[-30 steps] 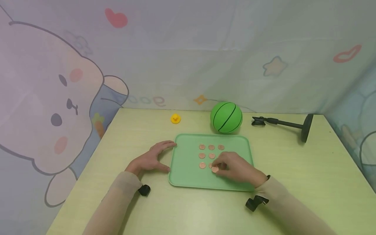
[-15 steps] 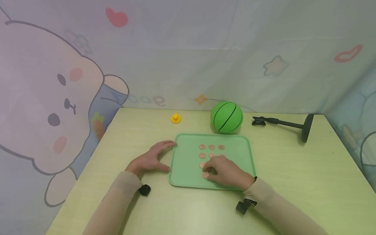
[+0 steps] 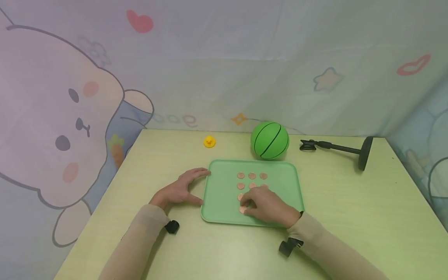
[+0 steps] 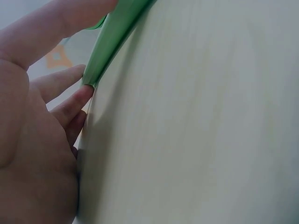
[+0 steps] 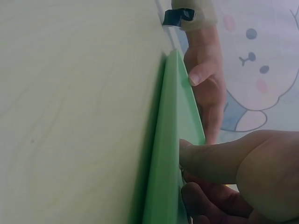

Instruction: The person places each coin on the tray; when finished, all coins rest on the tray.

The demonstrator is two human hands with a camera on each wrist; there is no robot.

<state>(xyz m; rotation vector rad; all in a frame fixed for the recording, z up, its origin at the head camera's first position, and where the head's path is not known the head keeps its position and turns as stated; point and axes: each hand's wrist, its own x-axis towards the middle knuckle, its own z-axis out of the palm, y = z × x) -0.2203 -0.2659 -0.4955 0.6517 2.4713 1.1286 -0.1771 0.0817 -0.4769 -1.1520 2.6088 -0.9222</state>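
A light green tray [image 3: 220, 175] lies on the table with several copper coins on it. Three form the far row, among them a coin [image 3: 252, 176]; my right hand partly covers the nearer rows. My right hand [image 3: 267, 206] pinches a coin [image 3: 243, 210] between thumb and fingertips, close over the tray's near part, in front of the left column. In the right wrist view the thumb [image 5: 210, 161] hides most of that coin behind the tray's side wall. My left hand [image 3: 180, 188] rests beside the tray, thumb and extended fingertips touching its left rim [image 4: 105, 51].
Behind the tray stand a green ball [image 3: 270, 140] and a small yellow duck [image 3: 209, 141]. A black stand [image 3: 337, 147] lies at the back right. A printed curtain [image 3: 217, 70] hangs behind the table [image 3: 350, 202].
My right hand has moved left and toward the near edge of the tray, bringing the coin in front of the left column. Over the last half second it shifts only slightly. The left hand stays still.
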